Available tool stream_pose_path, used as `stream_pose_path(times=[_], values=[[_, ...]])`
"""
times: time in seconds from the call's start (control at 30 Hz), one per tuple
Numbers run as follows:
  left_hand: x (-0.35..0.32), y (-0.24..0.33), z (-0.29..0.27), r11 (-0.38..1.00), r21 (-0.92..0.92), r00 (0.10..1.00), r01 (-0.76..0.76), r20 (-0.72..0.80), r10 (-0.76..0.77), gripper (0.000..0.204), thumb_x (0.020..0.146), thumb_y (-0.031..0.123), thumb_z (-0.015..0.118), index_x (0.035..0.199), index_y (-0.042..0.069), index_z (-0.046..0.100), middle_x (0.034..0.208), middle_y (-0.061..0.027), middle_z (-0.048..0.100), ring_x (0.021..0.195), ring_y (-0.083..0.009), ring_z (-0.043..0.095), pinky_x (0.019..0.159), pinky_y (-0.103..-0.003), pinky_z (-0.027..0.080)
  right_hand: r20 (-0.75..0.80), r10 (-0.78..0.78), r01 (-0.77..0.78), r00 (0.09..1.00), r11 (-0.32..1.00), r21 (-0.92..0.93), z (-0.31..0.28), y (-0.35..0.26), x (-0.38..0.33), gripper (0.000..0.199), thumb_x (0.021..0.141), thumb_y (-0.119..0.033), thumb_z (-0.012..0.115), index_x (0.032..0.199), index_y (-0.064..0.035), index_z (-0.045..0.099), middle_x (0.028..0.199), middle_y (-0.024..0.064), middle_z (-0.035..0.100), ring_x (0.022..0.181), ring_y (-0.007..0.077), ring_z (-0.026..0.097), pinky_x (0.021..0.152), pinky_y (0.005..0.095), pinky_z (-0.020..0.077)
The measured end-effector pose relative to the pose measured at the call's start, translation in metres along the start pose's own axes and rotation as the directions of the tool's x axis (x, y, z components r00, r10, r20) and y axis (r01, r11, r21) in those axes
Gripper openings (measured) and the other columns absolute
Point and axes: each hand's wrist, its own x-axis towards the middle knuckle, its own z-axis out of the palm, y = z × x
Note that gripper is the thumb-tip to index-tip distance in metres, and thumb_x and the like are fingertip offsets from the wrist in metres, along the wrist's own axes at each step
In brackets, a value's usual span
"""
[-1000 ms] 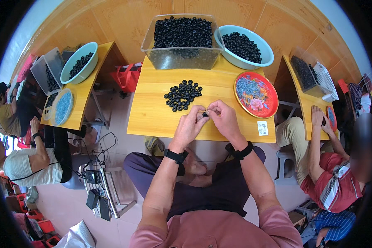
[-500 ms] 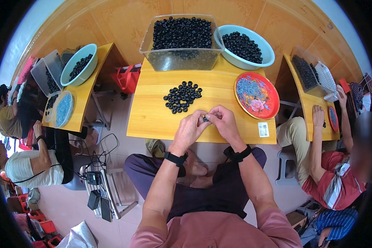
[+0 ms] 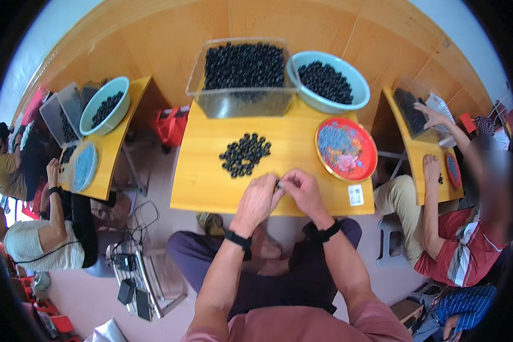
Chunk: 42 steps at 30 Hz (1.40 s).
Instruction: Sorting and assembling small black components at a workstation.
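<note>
Near the front edge of the yellow table (image 3: 205, 194), my two hands meet. My left hand (image 3: 257, 200) is closed on a small black ring-shaped part (image 3: 279, 184), mostly covered by the fingers. Fingertips of my right hand (image 3: 301, 189) are pinched against the same part; whatever they hold is too small and blurred to make out. Just beyond my left hand lies a loose pile of black ring-shaped parts (image 3: 242, 157). To the right, a red floral tray (image 3: 366, 162) carries a heap of small blue-grey pieces (image 3: 337, 139).
At the table's back stand a clear plastic bin (image 3: 239, 108) and a light-blue basin (image 3: 356, 100), both filled with black parts. A white label (image 3: 355, 195) is at the front right. People work at side tables; a metal stand with cables (image 3: 148, 279) is at lower left.
The whole view has shifted, so the table sits lower in the picture. My hands stay together on the small black part. The person at right has raised a hand over their bin.
</note>
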Motion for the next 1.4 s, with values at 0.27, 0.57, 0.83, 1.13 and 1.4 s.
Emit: stream_pose_path(times=[0.27, 0.57, 0.83, 1.13, 1.4], values=[[-0.005, 0.004, -0.006, 0.996, 0.063, 0.998, -0.056, 0.017, 0.055, 0.023, 0.093, 0.023, 0.065, 0.091, 0.002, 0.055, 0.083, -0.0174, 0.061, 0.083, -0.037, 0.062, 0.076, -0.047, 0.048, 0.05, -0.01, 0.008, 0.999, 0.999, 0.035, 0.004, -0.003, -0.005, 0.01, 0.092, -0.009, 0.069, 0.09, -0.0013, 0.064, 0.077, -0.0033, 0.061, 0.069, 0.0038, 0.053, 0.062, 0.0229, 0.0447], [-0.006, -0.004, -0.002, 0.998, 0.042, 0.999, -0.041, 0.006, 0.041, 0.025, 0.093, 0.025, 0.067, 0.088, 0.003, 0.056, 0.081, -0.0184, 0.062, 0.081, -0.038, 0.062, 0.076, -0.047, 0.048, 0.036, -0.034, 0.032, 0.999, 0.998, 0.056, 0.006, 0.001, -0.001, 0.008, 0.09, -0.006, 0.069, 0.093, 0.0004, 0.064, 0.08, -0.0002, 0.064, 0.072, 0.0058, 0.058, 0.065, 0.0239, 0.0493], [-0.008, 0.0, -0.006, 0.993, -0.115, 0.998, 0.0, -0.061, -0.007, 0.033, 0.083, 0.027, 0.081, 0.091, 0.001, 0.064, 0.067, -0.0144, 0.059, 0.062, -0.0319, 0.06, 0.059, -0.042, 0.049, 0.164, 0.126, -0.124, 0.978, 0.992, -0.025, -0.026, -0.012, 0.009, 0.014, 0.088, -0.006, 0.07, 0.099, 0.0018, 0.068, 0.085, 0.0063, 0.071, 0.078, 0.0112, 0.068, 0.071, 0.0264, 0.0552], [-0.007, -0.001, -0.009, 0.985, -0.123, 0.993, 0.12, 0.005, -0.12, 0.027, 0.087, 0.028, 0.076, 0.086, 0.003, 0.067, 0.071, -0.0142, 0.062, 0.066, -0.0321, 0.063, 0.063, -0.042, 0.052, -0.343, -0.45, 0.257, 0.825, 0.838, -0.482, -0.131, -0.135, 0.119, 0.036, 0.083, -0.004, 0.07, 0.118, 0.0015, 0.066, 0.105, 0.016, 0.073, 0.094, 0.019, 0.07, 0.085, 0.0327, 0.0557], [-0.005, -0.008, -0.002, 0.99, -0.131, 0.998, 0.055, -0.013, -0.057, 0.027, 0.088, 0.03, 0.073, 0.084, 0.004, 0.066, 0.075, -0.0127, 0.064, 0.072, -0.0319, 0.065, 0.068, -0.043, 0.052, 0.372, -0.214, 0.422, 0.903, 0.603, -0.677, -0.023, -0.078, 0.113, 0.021, 0.084, -0.006, 0.061, 0.1, -0.0052, 0.075, 0.091, 0.0162, 0.074, 0.084, 0.0328, 0.072, 0.077, 0.0432, 0.056]])
